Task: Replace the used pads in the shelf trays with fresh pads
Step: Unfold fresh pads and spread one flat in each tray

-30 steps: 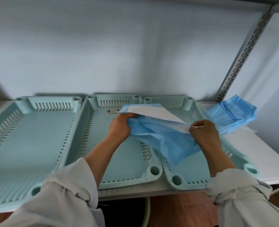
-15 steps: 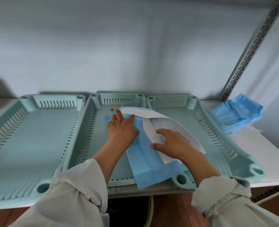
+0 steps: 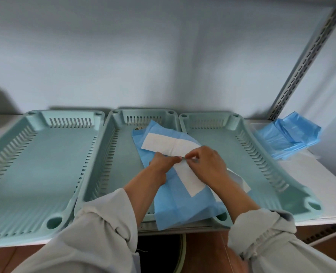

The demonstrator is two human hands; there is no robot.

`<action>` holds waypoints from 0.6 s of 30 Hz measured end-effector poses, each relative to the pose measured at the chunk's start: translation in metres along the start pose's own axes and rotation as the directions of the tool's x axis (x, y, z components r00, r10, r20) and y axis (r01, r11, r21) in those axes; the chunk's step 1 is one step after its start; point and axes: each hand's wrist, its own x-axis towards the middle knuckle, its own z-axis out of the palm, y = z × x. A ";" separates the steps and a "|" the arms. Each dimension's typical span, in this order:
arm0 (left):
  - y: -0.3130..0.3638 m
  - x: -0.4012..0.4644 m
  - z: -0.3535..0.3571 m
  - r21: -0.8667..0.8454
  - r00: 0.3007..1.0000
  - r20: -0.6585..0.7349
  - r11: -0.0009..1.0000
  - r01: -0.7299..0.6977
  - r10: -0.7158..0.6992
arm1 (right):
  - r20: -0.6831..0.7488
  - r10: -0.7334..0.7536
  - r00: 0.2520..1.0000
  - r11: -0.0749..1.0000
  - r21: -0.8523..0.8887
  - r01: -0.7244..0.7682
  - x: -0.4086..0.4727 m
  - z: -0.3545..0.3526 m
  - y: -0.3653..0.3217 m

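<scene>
Pinching pad (image 3: 183, 201) between both hands' fingers (image 3: 190, 161) (middle tray (image 3: 112, 166)).

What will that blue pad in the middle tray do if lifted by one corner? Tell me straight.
Probably floppy: the blue pad drapes over the middle tray rim and shows fold creases. Likely light, since both the left hand and right hand pinch only its white layer. It would likely sag and unfold.
</scene>
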 end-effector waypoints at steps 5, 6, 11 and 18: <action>-0.004 0.002 0.000 -0.183 0.991 0.022 0.974 0.135 -0.133 | -0.008 0.059 0.998 0.996 -0.068 -0.060 0.009 0.001 0.013; -0.004 0.000 0.001 -0.215 0.987 0.031 0.964 0.158 -0.155 | 0.050 0.078 0.996 0.995 -0.062 -0.075 0.010 0.004 0.015; -0.008 -0.001 0.010 -0.168 0.969 0.126 0.958 0.233 -0.213 | -0.048 0.072 0.996 0.989 -0.126 -0.077 0.012 0.012 0.019; -0.009 0.009 0.018 0.051 0.999 0.024 0.998 -0.046 0.045 | 0.086 0.100 0.991 0.993 -0.066 -0.094 0.019 0.004 0.028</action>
